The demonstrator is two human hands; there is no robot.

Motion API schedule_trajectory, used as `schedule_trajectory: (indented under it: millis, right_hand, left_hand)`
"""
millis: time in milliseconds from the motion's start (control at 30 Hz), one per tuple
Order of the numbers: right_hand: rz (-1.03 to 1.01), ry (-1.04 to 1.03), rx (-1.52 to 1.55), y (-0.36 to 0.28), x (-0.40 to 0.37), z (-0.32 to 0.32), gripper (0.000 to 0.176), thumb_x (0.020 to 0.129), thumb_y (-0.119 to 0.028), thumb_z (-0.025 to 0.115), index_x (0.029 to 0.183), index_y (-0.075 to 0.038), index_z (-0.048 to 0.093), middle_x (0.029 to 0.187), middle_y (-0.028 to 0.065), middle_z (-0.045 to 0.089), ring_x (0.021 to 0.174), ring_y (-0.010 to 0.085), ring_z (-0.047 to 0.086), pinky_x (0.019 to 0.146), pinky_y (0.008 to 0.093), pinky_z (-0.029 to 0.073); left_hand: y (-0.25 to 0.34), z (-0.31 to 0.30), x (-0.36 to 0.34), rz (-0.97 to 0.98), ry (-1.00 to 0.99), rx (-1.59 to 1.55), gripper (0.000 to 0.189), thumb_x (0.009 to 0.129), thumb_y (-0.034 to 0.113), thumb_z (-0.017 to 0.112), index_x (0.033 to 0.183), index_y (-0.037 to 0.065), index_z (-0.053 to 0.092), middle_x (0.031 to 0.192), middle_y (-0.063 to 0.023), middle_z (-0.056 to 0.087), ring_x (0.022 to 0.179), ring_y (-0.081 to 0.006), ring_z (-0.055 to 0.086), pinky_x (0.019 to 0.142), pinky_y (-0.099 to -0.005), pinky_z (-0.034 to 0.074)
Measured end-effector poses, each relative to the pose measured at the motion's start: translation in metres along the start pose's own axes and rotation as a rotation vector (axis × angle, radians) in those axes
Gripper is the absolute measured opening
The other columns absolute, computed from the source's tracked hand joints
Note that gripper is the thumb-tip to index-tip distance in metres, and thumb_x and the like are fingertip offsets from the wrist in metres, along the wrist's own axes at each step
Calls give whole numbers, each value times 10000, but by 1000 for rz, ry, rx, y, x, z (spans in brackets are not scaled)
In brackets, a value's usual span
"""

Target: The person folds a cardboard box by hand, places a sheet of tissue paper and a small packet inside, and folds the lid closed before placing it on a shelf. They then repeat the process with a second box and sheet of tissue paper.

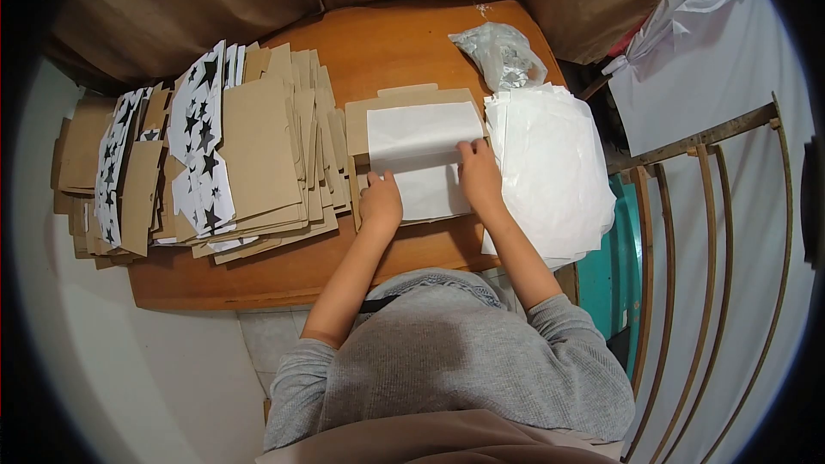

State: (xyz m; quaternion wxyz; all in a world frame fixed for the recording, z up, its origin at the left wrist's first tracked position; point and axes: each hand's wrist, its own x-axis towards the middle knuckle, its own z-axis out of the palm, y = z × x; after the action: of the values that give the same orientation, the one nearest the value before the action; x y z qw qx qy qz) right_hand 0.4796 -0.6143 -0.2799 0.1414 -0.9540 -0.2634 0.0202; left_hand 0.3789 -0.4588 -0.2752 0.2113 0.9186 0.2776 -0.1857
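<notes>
A shallow open cardboard box (356, 133) lies on the table in front of me. White paper (421, 125) sits inside it, with a crease or fold running across its middle. My left hand (381, 200) is at the left side of the box, its fingers bent in on the paper's left edge. Across from it, my right hand (479, 176) pinches the paper near its right edge. The tips of both thumbs are partly hidden.
Piles of flat cardboard pieces (262, 150) and white strips with black stars (204, 120) fill the left. To the right lies a stack of white paper (550, 172). A clear plastic bag (507, 56) with silvery contents rests behind it on the wooden table (378, 43). Wooden rails (713, 206) stand right.
</notes>
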Motion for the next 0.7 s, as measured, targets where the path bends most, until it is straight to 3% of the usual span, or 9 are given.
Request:
schedule_trajectory:
  millis: [33, 67, 133, 200, 267, 300, 433, 533, 700]
  right_hand:
    - [-32, 127, 49, 1, 0, -2, 368, 802, -83, 611, 1152, -53, 500, 1112, 195, 507, 1051, 353, 526, 847, 405, 477]
    - [-32, 126, 49, 3, 2, -2, 368, 802, -83, 611, 1152, -53, 500, 1112, 195, 507, 1051, 353, 526, 847, 405, 477]
    - [-27, 324, 86, 10, 9, -2, 452, 784, -128, 662, 1196, -65, 488, 1116, 184, 514, 1088, 361, 502, 901, 444, 432]
    - [-11, 328, 20, 17, 15, 3, 458, 801, -149, 655, 1217, -66, 482, 1139, 170, 520, 1081, 359, 507, 926, 459, 418]
    - [7, 338, -48, 24, 22, 9, 465, 818, -170, 648, 1237, -68, 475, 1162, 156, 525, 1074, 357, 511, 952, 474, 404]
    - [34, 274, -52, 27, 24, 15, 481, 819, -191, 650, 1253, -92, 470, 1185, 158, 518, 1125, 348, 489, 975, 530, 365]
    - [65, 108, -9, 23, 27, 9, 475, 837, -231, 635, 1281, -195, 470, 1248, 126, 508, 1215, 315, 451, 1015, 647, 265]
    - [-10, 128, -57, 24, 27, 16, 426, 880, -233, 582, 1290, -265, 470, 1285, 80, 498, 1262, 296, 418, 1019, 680, 211]
    - [-83, 123, -65, 21, 33, 22, 407, 891, -226, 559, 1286, -281, 478, 1287, 44, 500, 1270, 288, 409, 1010, 712, 171]
  left_hand:
    - [-1, -4, -1, 0, 0, -1, 439, 850, 2, 512, 1280, 28, 428, 1187, -239, 434, 1002, -391, 559, 821, -433, 518]
    - [-3, -7, 0, 91, 117, -3, 409, 854, 28, 529, 1254, 32, 446, 1142, -228, 462, 1013, -382, 551, 832, -441, 504]
    - [-4, -17, 3, 182, 233, -7, 381, 857, 53, 547, 1228, 36, 465, 1097, -217, 490, 1024, -372, 542, 843, -449, 490]
    - [-5, -28, 10, 295, 509, -90, 455, 853, 145, 599, 1272, 58, 445, 1167, -243, 479, 1132, -401, 475, 951, -483, 408]
    - [-13, -23, 29, 294, 558, -92, 503, 851, 187, 613, 1300, 66, 423, 1224, -257, 453, 1190, -411, 426, 1001, -492, 351]
    - [-19, -17, 36, 289, 605, -91, 553, 848, 230, 626, 1329, 74, 402, 1282, -270, 427, 1248, -421, 376, 1051, -501, 293]
    - [-31, -1, 45, 264, 491, -135, 639, 826, 249, 659, 1368, 86, 363, 1355, -291, 368, 1306, -431, 309, 1080, -504, 253]
    - [-36, 3, 44, 312, 486, -99, 667, 799, 211, 688, 1368, 85, 361, 1361, -303, 352, 1309, -435, 302, 1084, -509, 246]
    - [-42, 3, 50, 352, 466, -286, 606, 810, 123, 662, 1356, 106, 398, 1391, -314, 310, 1308, -434, 306, 1071, -506, 275]
